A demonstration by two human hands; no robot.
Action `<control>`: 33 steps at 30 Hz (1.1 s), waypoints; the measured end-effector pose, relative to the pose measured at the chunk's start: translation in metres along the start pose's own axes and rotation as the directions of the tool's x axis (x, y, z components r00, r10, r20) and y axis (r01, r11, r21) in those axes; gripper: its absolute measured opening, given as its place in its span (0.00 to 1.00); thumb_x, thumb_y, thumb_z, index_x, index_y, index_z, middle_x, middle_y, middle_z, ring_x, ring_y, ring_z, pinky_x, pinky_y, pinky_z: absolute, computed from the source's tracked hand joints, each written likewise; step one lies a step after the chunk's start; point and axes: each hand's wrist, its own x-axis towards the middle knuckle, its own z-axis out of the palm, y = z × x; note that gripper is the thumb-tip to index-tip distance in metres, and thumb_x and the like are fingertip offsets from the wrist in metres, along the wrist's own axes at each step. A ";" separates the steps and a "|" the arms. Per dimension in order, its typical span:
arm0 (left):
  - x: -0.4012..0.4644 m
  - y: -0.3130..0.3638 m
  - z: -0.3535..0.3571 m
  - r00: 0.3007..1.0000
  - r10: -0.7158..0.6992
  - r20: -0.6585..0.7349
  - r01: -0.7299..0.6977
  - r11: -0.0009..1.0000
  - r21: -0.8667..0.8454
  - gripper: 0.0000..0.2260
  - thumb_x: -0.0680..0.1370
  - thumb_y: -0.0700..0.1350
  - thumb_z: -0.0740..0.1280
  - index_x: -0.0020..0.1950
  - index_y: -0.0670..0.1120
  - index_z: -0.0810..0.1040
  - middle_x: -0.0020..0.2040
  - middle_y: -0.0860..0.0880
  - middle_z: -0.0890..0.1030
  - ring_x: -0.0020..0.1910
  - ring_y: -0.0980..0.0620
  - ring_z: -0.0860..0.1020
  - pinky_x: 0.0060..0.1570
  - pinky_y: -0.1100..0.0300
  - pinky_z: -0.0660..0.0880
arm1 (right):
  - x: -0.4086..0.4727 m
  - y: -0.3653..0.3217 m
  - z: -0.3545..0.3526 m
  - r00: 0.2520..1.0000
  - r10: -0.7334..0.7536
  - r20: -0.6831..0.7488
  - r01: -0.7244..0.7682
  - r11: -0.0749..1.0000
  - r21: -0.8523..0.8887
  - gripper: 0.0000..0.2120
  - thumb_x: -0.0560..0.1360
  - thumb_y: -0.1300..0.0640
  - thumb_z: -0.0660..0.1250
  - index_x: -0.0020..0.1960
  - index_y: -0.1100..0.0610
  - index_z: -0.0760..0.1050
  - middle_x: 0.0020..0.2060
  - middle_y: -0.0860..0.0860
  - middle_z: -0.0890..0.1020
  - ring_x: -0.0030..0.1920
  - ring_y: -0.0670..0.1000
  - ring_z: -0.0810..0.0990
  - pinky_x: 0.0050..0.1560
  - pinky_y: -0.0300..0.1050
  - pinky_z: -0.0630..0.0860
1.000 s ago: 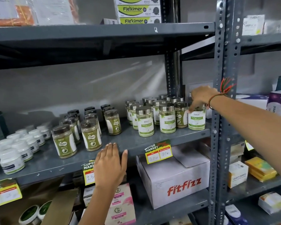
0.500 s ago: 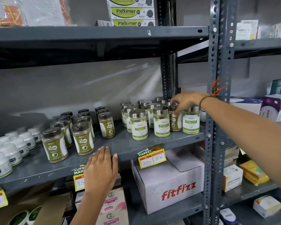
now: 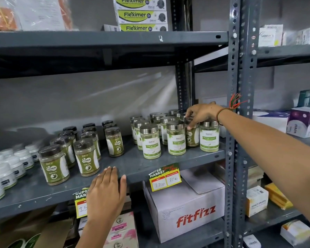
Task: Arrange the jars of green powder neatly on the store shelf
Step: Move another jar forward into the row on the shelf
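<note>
**Desk:** What step is being shown here?

**Photographer:** A person is sorting jars on a grey metal store shelf (image 3: 177, 163). The right hand (image 3: 202, 113) is reaching past the upright post (image 3: 237, 122) and closing its grip, fingers curled, on a dark-lidded Gaska jar (image 3: 191, 136) standing among the steel-lidded Moringa jars (image 3: 175, 138) near the shelf's right end.

**Desk:** So a stray is being pulled out?

**Photographer:** That is my reading. Its match, the Gaska group (image 3: 87, 157), is sitting toward the shelf's middle and front edge. The next move is probably calling for a straight lift clear of the neighbouring lids, which are touching or nearly so, then a carry leftward.

**Desk:** And the other hand?

**Photographer:** The left hand (image 3: 106, 192) is resting flat, fingers open and holding nothing, on the shelf's front edge beside a yellow price tag (image 3: 166, 179). The right arm is stretching nearly straight, wrist bent downward.
</note>
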 end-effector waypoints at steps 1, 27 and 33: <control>0.000 0.000 0.000 1.000 -0.001 -0.001 0.001 1.000 -0.001 0.26 0.79 0.56 0.52 0.61 0.39 0.78 0.59 0.40 0.82 0.59 0.43 0.79 0.61 0.47 0.75 | -0.001 -0.001 -0.003 1.000 0.002 -0.027 -0.002 1.000 -0.011 0.31 0.66 0.43 0.77 0.66 0.49 0.74 0.62 0.47 0.76 0.65 0.54 0.72 0.68 0.60 0.59; 0.001 -0.002 -0.004 1.000 0.005 0.020 -0.005 1.000 -0.029 0.24 0.81 0.55 0.53 0.68 0.41 0.73 0.66 0.42 0.77 0.67 0.44 0.74 0.68 0.50 0.68 | -0.053 -0.175 -0.031 0.817 -0.509 -0.272 0.572 0.776 0.266 0.30 0.66 0.51 0.79 0.66 0.51 0.74 0.57 0.45 0.78 0.55 0.47 0.76 0.53 0.40 0.70; 0.002 -0.003 -0.002 1.000 0.014 0.023 -0.014 1.000 -0.016 0.25 0.82 0.56 0.49 0.70 0.42 0.71 0.69 0.43 0.75 0.68 0.46 0.72 0.70 0.52 0.66 | -0.032 -0.203 0.011 0.814 -0.579 -0.049 0.572 0.782 0.247 0.30 0.68 0.52 0.78 0.68 0.54 0.73 0.61 0.49 0.79 0.57 0.49 0.77 0.58 0.44 0.73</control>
